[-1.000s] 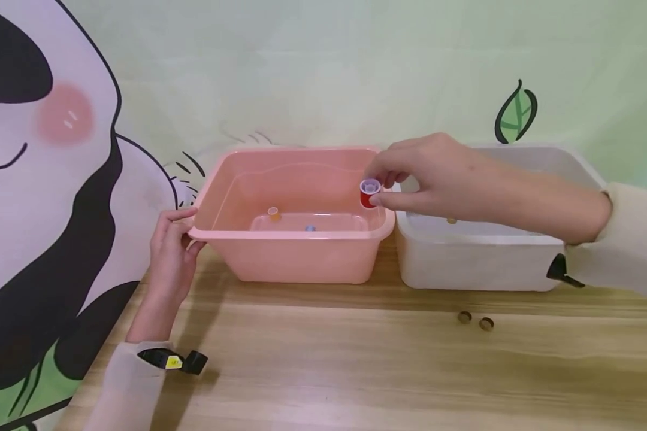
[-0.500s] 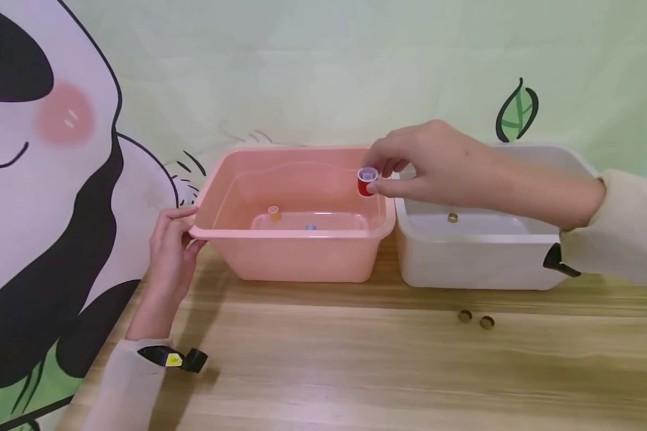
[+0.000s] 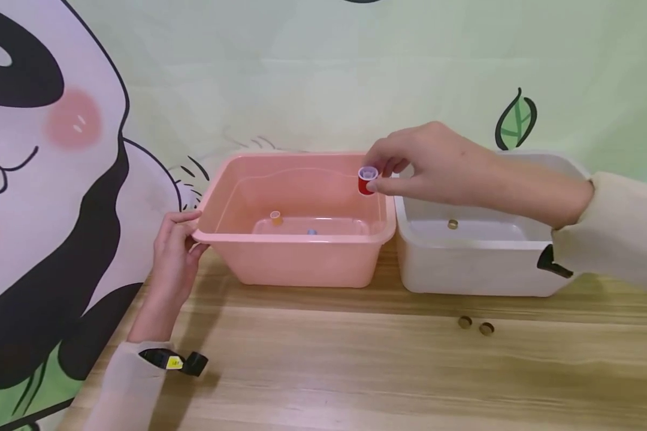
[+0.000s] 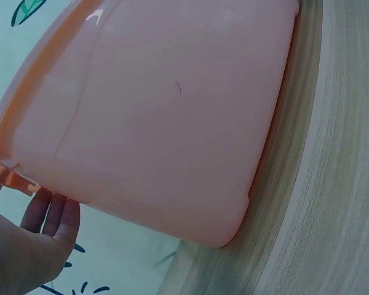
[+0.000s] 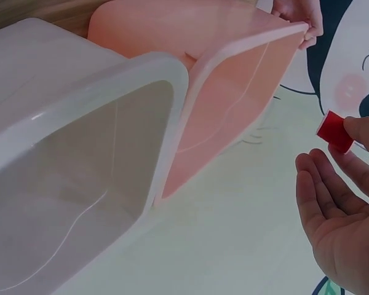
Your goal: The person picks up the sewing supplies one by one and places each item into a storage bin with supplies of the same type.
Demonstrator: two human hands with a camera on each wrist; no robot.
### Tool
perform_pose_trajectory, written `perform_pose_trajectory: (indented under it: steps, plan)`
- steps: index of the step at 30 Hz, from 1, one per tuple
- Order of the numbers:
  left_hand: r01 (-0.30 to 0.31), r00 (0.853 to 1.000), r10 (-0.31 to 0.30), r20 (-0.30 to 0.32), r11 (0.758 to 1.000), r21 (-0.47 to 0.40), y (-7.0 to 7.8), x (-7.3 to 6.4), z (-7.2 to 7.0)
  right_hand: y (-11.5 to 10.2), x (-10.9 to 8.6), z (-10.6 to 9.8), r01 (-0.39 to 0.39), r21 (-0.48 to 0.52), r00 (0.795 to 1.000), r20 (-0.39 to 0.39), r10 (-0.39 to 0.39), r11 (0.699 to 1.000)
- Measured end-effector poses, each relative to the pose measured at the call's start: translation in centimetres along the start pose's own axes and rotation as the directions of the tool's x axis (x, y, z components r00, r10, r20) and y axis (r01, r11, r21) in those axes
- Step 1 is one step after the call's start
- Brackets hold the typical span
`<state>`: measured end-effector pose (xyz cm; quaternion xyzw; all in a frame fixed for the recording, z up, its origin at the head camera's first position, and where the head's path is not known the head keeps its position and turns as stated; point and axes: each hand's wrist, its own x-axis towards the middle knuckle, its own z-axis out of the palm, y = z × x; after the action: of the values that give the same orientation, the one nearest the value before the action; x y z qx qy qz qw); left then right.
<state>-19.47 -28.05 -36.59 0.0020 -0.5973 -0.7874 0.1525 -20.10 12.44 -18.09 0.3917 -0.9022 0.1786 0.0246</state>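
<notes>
My right hand (image 3: pixel 431 167) pinches a red bottle cap (image 3: pixel 365 186) between thumb and index finger. The cap's white, ringed underside faces up, over the right end of a pink plastic bin (image 3: pixel 302 263). In the right wrist view the red bottle cap (image 5: pixel 335 131) sits at the fingertips while the other fingers stay loosely bent. At the bin's left front corner, my left hand (image 3: pixel 174 257) grips the rim, thumb below. Inside the pink bin lie an orange cap (image 3: pixel 277 219) and a small blue cap (image 3: pixel 312 232), the latter partly hidden by the front rim.
A white bin (image 3: pixel 474 269) stands right beside the pink one, with a gold cap (image 3: pixel 453 224) on its floor. Two more gold rounds, a left one (image 3: pixel 465 322) and a right one (image 3: pixel 486 328), lie on the wooden table (image 3: pixel 323 365). A panda-print cloth (image 3: pixel 323 78) hangs behind.
My right hand has risen slightly with the red bottle cap, then held nearly still. The gold cap in the white bin has come out from behind my forearm. My left hand keeps its grip.
</notes>
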Motion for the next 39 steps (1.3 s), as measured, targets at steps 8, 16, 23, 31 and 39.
perform_pose_trajectory:
  steps: [8, 16, 23, 31, 39]
  plan:
    - [-0.011, 1.0, 0.011, 0.004, 1.0, 0.002, -0.2, 0.2, 0.2, 0.4, 0.5, -0.7, -0.03, 0.007, 0.999, -0.025, 0.03, 1.0]
    - [-0.009, 1.0, 0.009, 0.01, 1.0, -0.001, -0.3, 0.4, 0.5, 0.9, 1.2, -0.8, -0.062, 0.013, 0.998, -0.021, 0.062, 0.998]
    - [-0.001, 1.0, 0.001, 0.005, 1.0, 0.013, -0.4, 0.4, 0.3, 1.4, 2.1, -0.3, -0.081, 0.041, 0.997, -0.001, 0.082, 0.996]
    - [-0.005, 1.0, 0.005, 0.005, 0.999, 0.034, -0.2, 0.4, -0.1, 2.1, 3.3, 0.3, -0.104, 0.069, 0.994, 0.036, 0.101, 0.992]
    - [-0.006, 1.0, 0.006, 0.011, 0.999, 0.037, -0.1, 0.4, -0.2, 2.6, 4.0, 0.4, -0.123, 0.06, 0.992, 0.049, 0.121, 0.991]
